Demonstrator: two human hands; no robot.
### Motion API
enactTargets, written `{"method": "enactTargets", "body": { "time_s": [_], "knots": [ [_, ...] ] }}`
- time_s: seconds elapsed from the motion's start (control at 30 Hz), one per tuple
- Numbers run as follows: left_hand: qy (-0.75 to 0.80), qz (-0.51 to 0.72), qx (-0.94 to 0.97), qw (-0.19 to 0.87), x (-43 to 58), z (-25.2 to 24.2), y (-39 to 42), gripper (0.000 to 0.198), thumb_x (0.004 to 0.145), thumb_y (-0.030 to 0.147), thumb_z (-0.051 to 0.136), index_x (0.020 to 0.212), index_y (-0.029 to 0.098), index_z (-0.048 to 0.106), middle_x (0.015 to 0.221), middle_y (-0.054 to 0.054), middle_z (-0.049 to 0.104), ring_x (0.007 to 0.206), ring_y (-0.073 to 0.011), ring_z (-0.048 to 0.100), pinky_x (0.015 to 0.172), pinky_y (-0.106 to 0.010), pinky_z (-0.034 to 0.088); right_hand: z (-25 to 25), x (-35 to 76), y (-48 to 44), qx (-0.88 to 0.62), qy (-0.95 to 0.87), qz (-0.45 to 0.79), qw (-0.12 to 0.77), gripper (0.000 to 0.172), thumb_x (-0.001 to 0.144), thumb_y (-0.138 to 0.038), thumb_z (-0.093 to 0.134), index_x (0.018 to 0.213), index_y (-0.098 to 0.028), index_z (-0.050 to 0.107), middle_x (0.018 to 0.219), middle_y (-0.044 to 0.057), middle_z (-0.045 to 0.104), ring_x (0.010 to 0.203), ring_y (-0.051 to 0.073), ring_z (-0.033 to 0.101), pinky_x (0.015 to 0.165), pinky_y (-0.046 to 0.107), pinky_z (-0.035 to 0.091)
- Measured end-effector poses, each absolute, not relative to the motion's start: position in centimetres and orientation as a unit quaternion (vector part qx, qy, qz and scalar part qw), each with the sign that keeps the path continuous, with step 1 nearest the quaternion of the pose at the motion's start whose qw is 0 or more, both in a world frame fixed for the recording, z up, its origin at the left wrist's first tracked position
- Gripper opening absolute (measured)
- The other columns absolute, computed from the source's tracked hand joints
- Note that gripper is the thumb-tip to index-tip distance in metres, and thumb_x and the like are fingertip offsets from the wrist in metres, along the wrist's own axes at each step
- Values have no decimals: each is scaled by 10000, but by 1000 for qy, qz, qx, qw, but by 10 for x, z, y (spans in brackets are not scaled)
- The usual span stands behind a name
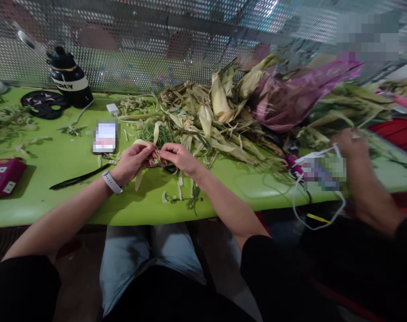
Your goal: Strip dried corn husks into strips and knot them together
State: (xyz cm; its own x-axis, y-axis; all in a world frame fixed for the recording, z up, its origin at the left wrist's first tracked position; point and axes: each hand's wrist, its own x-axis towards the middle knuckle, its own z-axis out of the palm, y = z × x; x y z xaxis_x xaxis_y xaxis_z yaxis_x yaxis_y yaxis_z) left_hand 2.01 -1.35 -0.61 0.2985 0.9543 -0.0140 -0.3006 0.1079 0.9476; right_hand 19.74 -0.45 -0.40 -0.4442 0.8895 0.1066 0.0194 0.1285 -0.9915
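In the head view my left hand (131, 164), with a white watch band (112, 182) at its wrist, pinches pale strips of corn husk (156, 133). One strip stands up between the hands, another hangs below the left palm. My right hand (179, 157) meets it fingertip to fingertip, its thumb and forefinger closed on the same husk piece; the exact pinch point is partly hidden by the fingers. Just behind the hands lies a tangle of thin green strands (145, 133). Beyond and to the right spreads a heap of dried corn husks (220, 145).
A lit phone (105, 137), black bottle (70, 78), white plug (113, 110), black strap (79, 180) and purple power strip (6, 177) lie left on the green table (69, 208). A purple plastic bag (290, 96) stands right. Another person's hand (353, 145) is near white cables.
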Motion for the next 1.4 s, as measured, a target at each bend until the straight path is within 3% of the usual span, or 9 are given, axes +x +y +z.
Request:
{"method": "enactTargets", "body": {
  "time_s": [0.17, 0.3, 0.53, 0.67, 0.8, 0.9, 0.97, 1.2, 1.4],
  "knots": [
    [344, 466, 436, 688, 17, -6, -10, 239, 811, 336, 736, 791, 125, 625, 679, -8, 630, 542, -55, 538, 469, -158, 402, -2, 200, -3, -346, -639, 564, 392, 384, 749, -490, 719, 629, -167, 550, 568, -46, 514, 544, 76, 441, 552, 228, 338],
    [348, 444, 417, 713, 14, -7, -8, 216, 866, 348, 658, 863, 132, 661, 762, -48, 679, 585, -94, 594, 456, -183, 408, -1, 202, -4, -357, -640, 563, 382, 306, 785, -419, 672, 648, -168, 562, 565, -47, 518, 538, 75, 440, 554, 226, 343],
    [343, 455, 529, 628, 16, -8, -10, 245, 757, 325, 795, 799, 137, 645, 621, 11, 602, 478, -46, 490, 452, -167, 380, -2, 203, -4, -359, -683, 539, 338, 294, 805, -428, 659, 689, -178, 555, 548, -54, 495, 518, 85, 438, 522, 228, 346],
    [359, 486, 515, 608, 17, -11, -9, 290, 760, 371, 788, 860, 153, 625, 643, 14, 619, 494, -60, 522, 474, -176, 420, -3, 202, -2, -349, -692, 543, 324, 331, 805, -473, 667, 704, -175, 564, 569, -52, 501, 529, 82, 435, 514, 222, 326],
    [353, 435, 551, 618, 17, -14, -10, 309, 765, 402, 780, 857, 145, 634, 667, -1, 640, 505, -61, 533, 472, -173, 415, -4, 202, 5, -363, -631, 564, 390, 352, 833, -528, 631, 800, -179, 608, 608, -45, 511, 549, 83, 442, 516, 222, 329],
    [352, 396, 569, 629, 17, -13, -12, 318, 789, 433, 752, 818, 135, 645, 692, -22, 658, 510, -56, 534, 464, -170, 393, -7, 200, 9, -340, -585, 589, 442, 370, 833, -555, 641, 904, -193, 630, 540, -81, 407, 476, 71, 335, 470, 224, 267],
    [357, 408, 554, 631, 17, -10, -13, 321, 802, 447, 736, 808, 140, 642, 691, -21, 658, 516, -56, 536, 476, -174, 404, -8, 198, 10, -316, -565, 609, 457, 359, 815, -541, 676, 883, -193, 624, 535, -87, 383, 465, 66, 309, 468, 224, 265],
    [356, 456, 519, 630, 22, -5, -13, 253, 820, 388, 734, 803, 155, 635, 667, -5, 635, 515, -56, 531, 509, -191, 441, -12, 194, 9, -288, -502, 662, 476, 310, 842, -464, 681, 780, -196, 535, 600, -68, 436, 529, 67, 425, 536, 207, 384],
    [354, 404, 578, 614, 19, -11, -12, 291, 810, 430, 732, 798, 150, 654, 654, -19, 644, 487, -55, 488, 465, -189, 375, -12, 196, 8, -301, -551, 616, 476, 419, 755, -560, 739, 760, -203, 521, 581, -77, 461, 504, 63, 424, 501, 213, 366]
  ]
}}
